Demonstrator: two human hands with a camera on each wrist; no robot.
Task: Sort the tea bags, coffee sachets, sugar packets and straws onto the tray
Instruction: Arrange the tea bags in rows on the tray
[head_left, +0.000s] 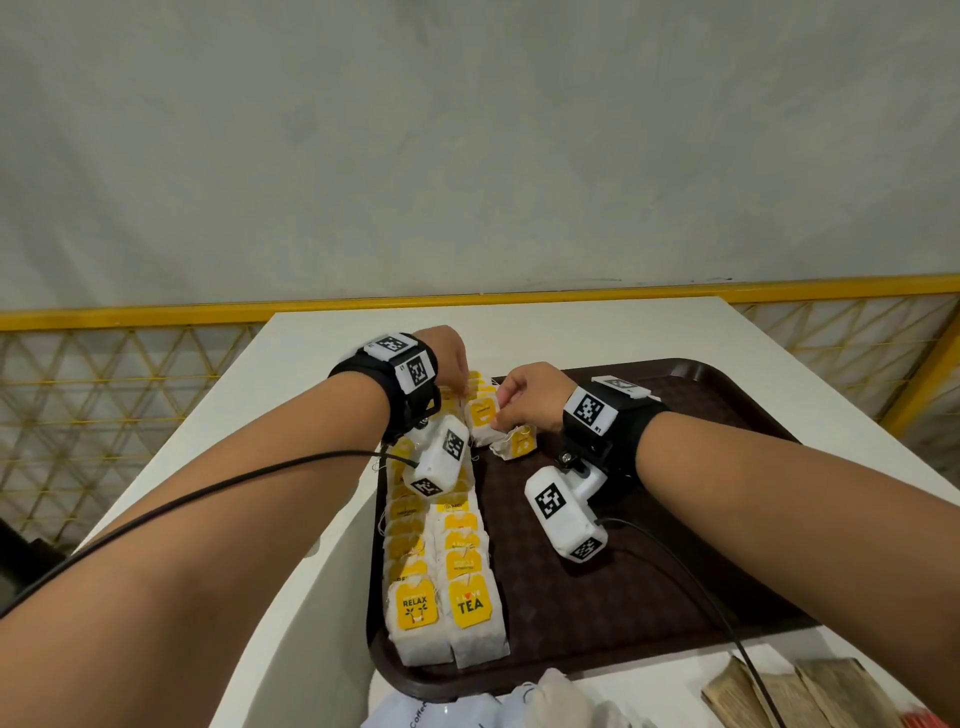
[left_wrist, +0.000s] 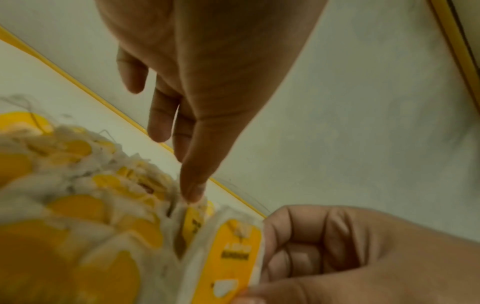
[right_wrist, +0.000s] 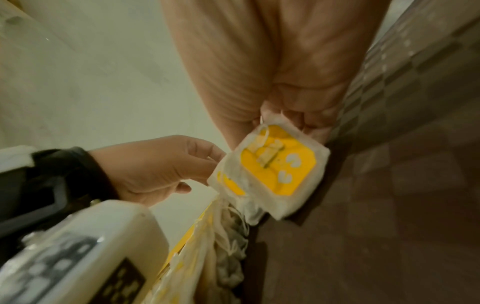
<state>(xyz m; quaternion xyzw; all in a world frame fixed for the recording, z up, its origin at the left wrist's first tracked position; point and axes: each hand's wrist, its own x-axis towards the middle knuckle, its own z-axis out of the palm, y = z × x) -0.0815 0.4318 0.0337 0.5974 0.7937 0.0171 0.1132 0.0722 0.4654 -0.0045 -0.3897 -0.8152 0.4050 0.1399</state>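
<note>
The right hand (head_left: 524, 397) pinches a small stack of white paper tea bags with yellow tags (head_left: 485, 418) at the far left of the dark brown plastic tray (head_left: 675, 519), and should seat it squarely against the two tea-bag rows (head_left: 441, 551) while the left hand (head_left: 449, 364), fingers straight, steadies their far end.

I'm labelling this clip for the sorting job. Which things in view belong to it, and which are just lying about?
Part of the job:
tea bag rows
tea bag gripped by right hand
left hand at the rows
tray
brown sachets

Lying about:
white table
yellow railing
</note>
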